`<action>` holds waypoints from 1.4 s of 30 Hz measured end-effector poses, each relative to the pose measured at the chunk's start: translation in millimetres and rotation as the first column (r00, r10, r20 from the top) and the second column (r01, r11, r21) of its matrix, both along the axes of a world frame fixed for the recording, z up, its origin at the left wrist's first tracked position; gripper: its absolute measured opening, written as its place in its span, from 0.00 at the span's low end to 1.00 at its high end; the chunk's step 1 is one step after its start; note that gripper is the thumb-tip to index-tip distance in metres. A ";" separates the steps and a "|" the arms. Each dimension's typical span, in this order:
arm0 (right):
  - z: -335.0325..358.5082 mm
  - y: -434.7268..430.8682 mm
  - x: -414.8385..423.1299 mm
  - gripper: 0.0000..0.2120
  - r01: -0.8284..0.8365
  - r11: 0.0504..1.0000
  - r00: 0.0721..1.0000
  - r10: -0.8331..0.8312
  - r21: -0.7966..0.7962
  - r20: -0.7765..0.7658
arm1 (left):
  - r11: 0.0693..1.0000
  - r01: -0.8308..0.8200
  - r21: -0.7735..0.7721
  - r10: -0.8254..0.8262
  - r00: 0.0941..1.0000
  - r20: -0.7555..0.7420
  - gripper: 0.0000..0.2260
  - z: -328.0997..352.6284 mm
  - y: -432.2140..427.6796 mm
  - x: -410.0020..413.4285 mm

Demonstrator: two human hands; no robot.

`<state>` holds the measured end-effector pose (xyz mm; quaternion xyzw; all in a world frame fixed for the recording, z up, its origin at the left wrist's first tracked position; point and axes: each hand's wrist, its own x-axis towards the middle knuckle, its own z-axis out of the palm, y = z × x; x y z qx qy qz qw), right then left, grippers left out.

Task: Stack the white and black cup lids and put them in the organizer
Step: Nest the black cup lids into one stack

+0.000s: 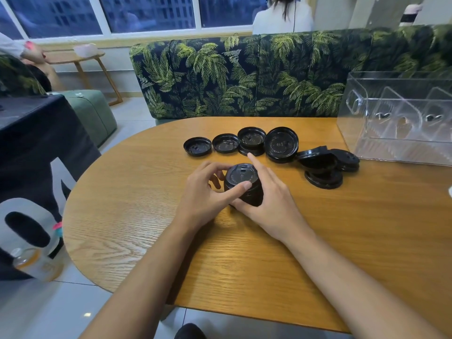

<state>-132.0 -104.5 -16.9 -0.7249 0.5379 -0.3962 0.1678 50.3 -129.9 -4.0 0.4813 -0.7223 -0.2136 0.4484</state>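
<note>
A stack of black cup lids (242, 177) stands on the wooden table (146, 216) at its middle. My left hand (205, 192) grips the stack from the left, thumb across its front. My right hand (269, 199) holds it from the right, index finger stretched past the top. Behind it lie loose black lids: two single ones (197, 146) (225, 142), a short pile (252, 140), a larger lid (281, 144), and a tumbled heap (325, 167) to the right. The clear plastic organizer (396, 118) with dividers stands at the far right. No white lids are visible.
A palm-print sofa (244, 74) runs behind the table. A dark cloth-covered table (36, 143) and a bottle (36, 263) are on the left. A person sits beyond the sofa, another at the far left by a small side table (80, 57).
</note>
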 end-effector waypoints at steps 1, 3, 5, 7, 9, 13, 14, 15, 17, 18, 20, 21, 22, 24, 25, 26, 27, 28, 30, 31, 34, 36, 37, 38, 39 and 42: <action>0.1 0.2 0.1 0.46 -0.001 1.000 1.000 0.001 -0.003 0.004 | 1.000 -0.012 -0.016 0.013 1.000 0.005 0.20 0.3 0.4 -1.5; 0.4 0.5 0.1 0.44 -0.009 1.000 1.000 0.009 -0.016 0.001 | 0.999 -0.028 -0.039 0.028 1.000 0.007 0.20 0.9 1.0 -4.1; 0.2 0.8 0.5 0.42 -0.020 0.999 1.000 0.020 -0.028 0.002 | 0.997 -0.040 -0.064 0.041 0.999 0.009 0.20 1.0 1.4 -6.4; -0.3 0.6 0.9 0.40 -0.026 0.999 1.000 0.027 -0.035 0.009 | 0.995 -0.053 -0.084 0.055 0.998 0.023 0.22 0.5 1.6 -8.3; -0.1 0.5 1.5 0.38 -0.031 0.999 0.999 0.031 -0.031 0.003 | 0.994 -0.061 -0.085 0.064 0.997 0.033 0.23 -0.2 1.4 -8.6; -0.3 0.1 2.3 0.39 -0.032 0.999 0.999 0.032 -0.018 -0.010 | 0.996 -0.055 -0.071 0.059 0.997 0.056 0.26 -2.2 0.3 -6.3; -0.1 0.3 2.2 0.39 -0.029 0.999 1.000 0.029 -0.014 -0.013 | 0.997 -0.051 -0.058 0.055 0.997 0.060 0.26 -2.4 0.2 -5.9; 0.1 0.5 2.3 0.39 -0.028 1.000 1.000 0.028 -0.010 -0.014 | 0.998 -0.048 -0.044 0.051 0.996 0.069 0.26 -2.7 0.0 -5.3; 0.9 1.2 2.2 0.39 -0.030 1.000 0.999 0.030 -0.002 -0.020 | 1.000 -0.028 -0.007 0.029 0.996 0.081 0.27 -3.2 -0.7 -3.2; 1.2 1.5 2.1 0.39 -0.034 0.999 0.999 0.034 -0.002 -0.022 | 1.000 -0.013 0.022 0.012 0.998 0.058 0.25 -2.9 -0.7 -1.7; 1.1 1.5 2.1 0.39 -0.034 0.999 0.999 0.034 -0.001 -0.024 | 0.997 0.022 0.076 -0.018 0.998 -0.054 0.21 -0.8 -1.1 1.0; 0.8 1.0 2.0 0.39 -0.025 1.000 0.999 0.025 -0.003 -0.021 | 0.997 0.014 0.079 -0.006 0.996 -0.094 0.20 0.1 -2.5 1.5; 0.4 0.2 1.7 0.39 -0.013 1.000 1.000 0.013 -0.008 -0.015 | 0.998 -0.020 0.062 0.026 0.995 -0.094 0.18 0.3 -5.1 2.1; 0.2 -0.9 1.7 0.39 0.005 1.000 1.000 -0.005 -0.015 0.001 | 0.990 -0.137 -0.026 0.137 0.990 0.012 0.10 -1.9 -15.0 4.3; 0.2 -1.3 1.6 0.39 0.009 1.000 1.000 -0.009 -0.017 0.004 | 0.982 -0.175 -0.068 0.181 0.981 0.077 0.07 -4.1 -21.1 4.9; 0.0 -1.6 1.5 0.39 0.009 1.000 1.000 -0.009 -0.018 0.003 | 0.976 -0.195 -0.097 0.207 0.969 0.138 0.08 -5.7 -27.5 5.7; -0.4 -1.7 1.5 0.39 0.008 1.000 1.000 -0.008 -0.016 0.002 | 0.974 -0.198 -0.111 0.216 0.958 0.190 0.11 -8.0 -34.1 7.1; -0.7 -1.9 1.6 0.39 0.007 1.000 1.000 -0.007 -0.013 0.004 | 0.974 -0.200 -0.110 0.221 0.945 0.239 0.13 -8.8 -40.1 8.9; -0.8 -1.9 1.5 0.39 0.004 1.000 1.000 -0.004 -0.012 0.010 | 0.973 -0.211 -0.094 0.230 0.916 0.329 0.18 -9.2 -51.5 12.4; -0.8 -1.7 1.3 0.39 0.004 1.000 1.000 -0.004 -0.011 0.011 | 0.971 -0.222 -0.088 0.239 0.899 0.368 0.20 -9.6 -57.6 14.1; -0.1 -1.4 0.8 0.39 0.003 1.000 1.000 -0.003 0.004 0.003 | 0.964 -0.264 -0.033 0.251 0.860 0.444 0.23 -9.6 -73.3 17.0; 0.3 -1.8 0.7 0.39 0.001 1.000 1.000 -0.001 0.005 0.004 | 0.958 -0.287 0.010 0.250 0.850 0.464 0.24 -10.5 -77.9 16.7; 0.0 -2.0 0.6 0.39 0.001 1.000 1.000 -0.001 0.003 0.005 | 0.955 -0.295 0.015 0.256 0.850 0.460 0.24 -11.6 -78.4 16.2; 0.2 -2.2 0.7 0.39 0.000 1.000 1.000 0.000 0.002 0.006 | 0.952 -0.305 0.009 0.270 0.854 0.444 0.23 -12.4 -77.8 15.9; 0.2 -2.4 0.6 0.39 -0.001 1.000 1.000 0.001 0.004 0.007 | 0.949 -0.315 -0.001 0.286 0.861 0.422 0.23 -13.6 -76.8 16.0; 0.8 -1.6 0.2 0.39 0.003 1.000 1.000 -0.003 0.008 -0.003 | 0.937 -0.348 -0.019 0.330 0.867 0.375 0.20 -13.5 -71.1 16.4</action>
